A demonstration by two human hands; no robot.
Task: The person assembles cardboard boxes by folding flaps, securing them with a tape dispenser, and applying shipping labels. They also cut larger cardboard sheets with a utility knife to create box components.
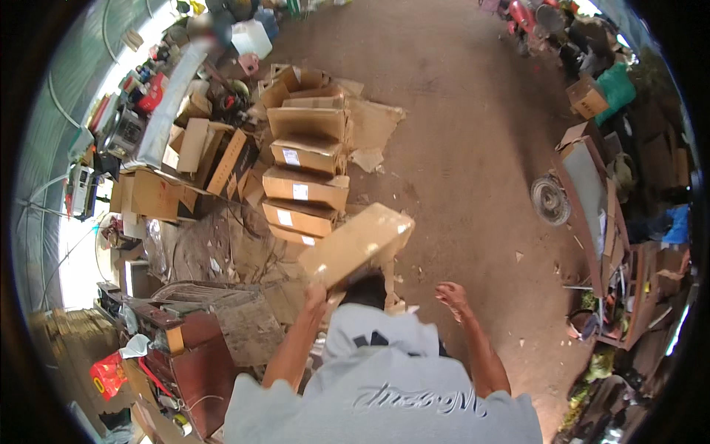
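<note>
A flattish brown cardboard box with tape on it slants in front of me, its right end higher up. My left hand is closed on its near left corner; part of the fingers is hidden there. Off to the right, my right hand is away from the box, with loosely bent fingers and nothing visible in it. Just beyond the held box, several brown cardboard boxes lie in a row leading away from me, some with white labels.
Flattened cardboard lies beside the row on the dirt floor. More cartons and clutter line the left side, with a reddish-brown cabinet nearer. On the right are a wheel and a leaning panel.
</note>
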